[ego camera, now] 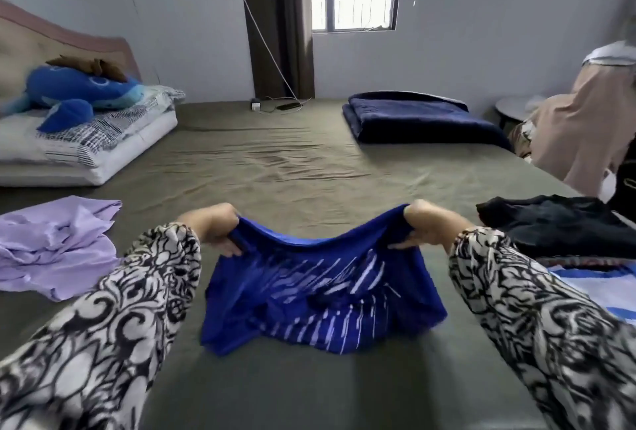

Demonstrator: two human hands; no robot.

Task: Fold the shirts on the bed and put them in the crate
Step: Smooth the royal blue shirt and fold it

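Blue striped shirt [320, 288] held up over the bed [292, 161]; left hand [215, 228] and right hand [428, 226] each grip its top edge. Step: spreading before folding. Next: lay flat, smooth. Crate not visible.

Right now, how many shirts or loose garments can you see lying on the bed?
4: blue striped shirt held by both hands, purple shirt at left, black garment at right, a blue-and-white striped one beside it. Others may be hidden.
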